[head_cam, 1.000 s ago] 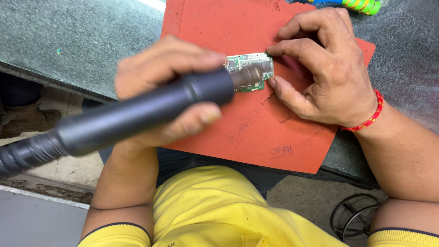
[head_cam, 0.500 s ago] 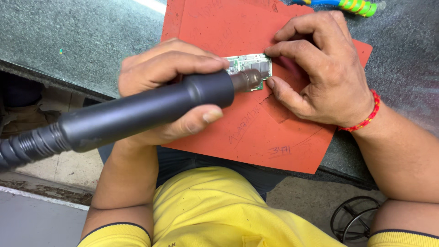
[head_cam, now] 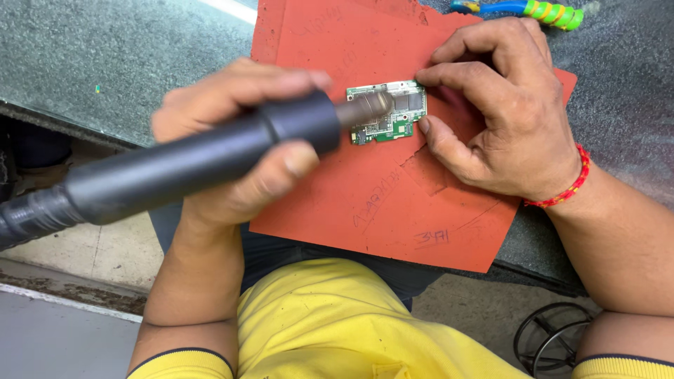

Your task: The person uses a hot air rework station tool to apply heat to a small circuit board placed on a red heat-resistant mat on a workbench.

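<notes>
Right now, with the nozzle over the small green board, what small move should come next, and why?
Probably hold the tool steady and let its nozzle circle slowly over the circuit board. The left hand has the tip above the board's left part, while the right hand pins its right edge to the red mat.

Even, fairly bright light is falling from above, leaving only soft shadows under the right hand [head_cam: 502,119] on the red mat [head_cam: 393,203]. The left hand [head_cam: 232,147] and the dark tool [head_cam: 210,158] are smearing with motion blur; the circuit board [head_cam: 397,119] is staying reasonably sharp. The worktop [head_cam: 105,63] is showing faint sheen.
</notes>
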